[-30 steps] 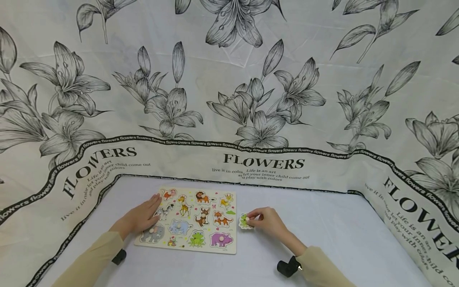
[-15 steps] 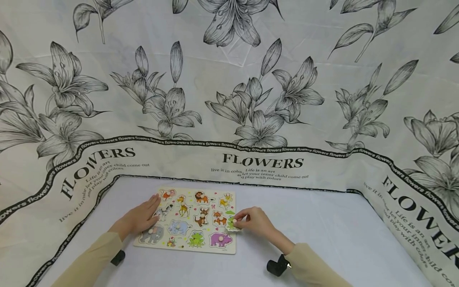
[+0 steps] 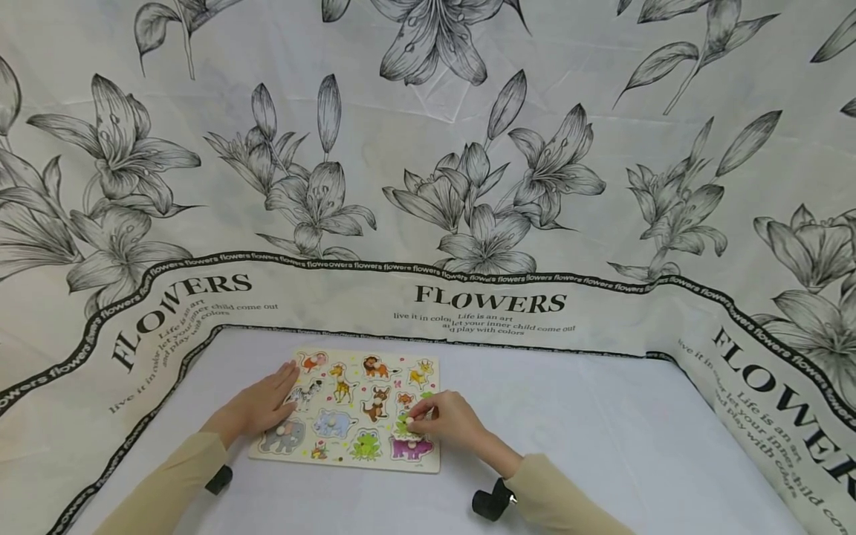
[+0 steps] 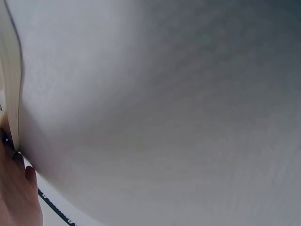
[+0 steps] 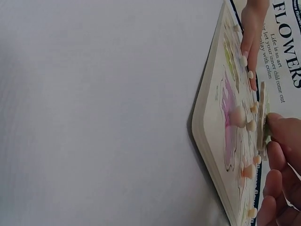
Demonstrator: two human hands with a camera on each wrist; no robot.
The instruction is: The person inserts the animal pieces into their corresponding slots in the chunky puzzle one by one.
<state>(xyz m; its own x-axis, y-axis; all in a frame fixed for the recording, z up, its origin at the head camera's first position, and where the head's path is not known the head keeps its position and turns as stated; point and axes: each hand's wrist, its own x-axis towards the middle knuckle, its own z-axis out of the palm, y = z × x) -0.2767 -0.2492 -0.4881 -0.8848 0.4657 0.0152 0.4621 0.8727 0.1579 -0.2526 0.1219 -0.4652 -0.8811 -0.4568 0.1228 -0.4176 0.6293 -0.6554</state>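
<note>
A wooden knob puzzle board (image 3: 431, 465) with animal pictures lies on the white cloth. My left hand (image 3: 264, 405) rests on its left edge, fingers straight. My right hand (image 3: 455, 420) pinches the knob of a green frog puzzle piece (image 3: 401, 425), which is over the board's right side. The piece partly covers the purple hippo (image 3: 411, 450) and the tiger (image 3: 405, 399). In the right wrist view the piece (image 5: 262, 117) appears edge-on, raised above the board. A frog picture without a visible knob (image 3: 366, 446) lies left of the hippo.
White cloth (image 3: 568, 431) extends right of the board. Behind stands a flower-printed fabric backdrop (image 3: 495, 305) with a black lettered band. Small knobs stick up from several pieces, such as the blue rhino (image 3: 332, 424) and the grey elephant (image 3: 281, 438). A black wrist camera (image 3: 491, 501) sits below my right wrist.
My right hand has carried the frog piece leftward from beside the board's right edge to over the board. The left hand has stayed on the board.
</note>
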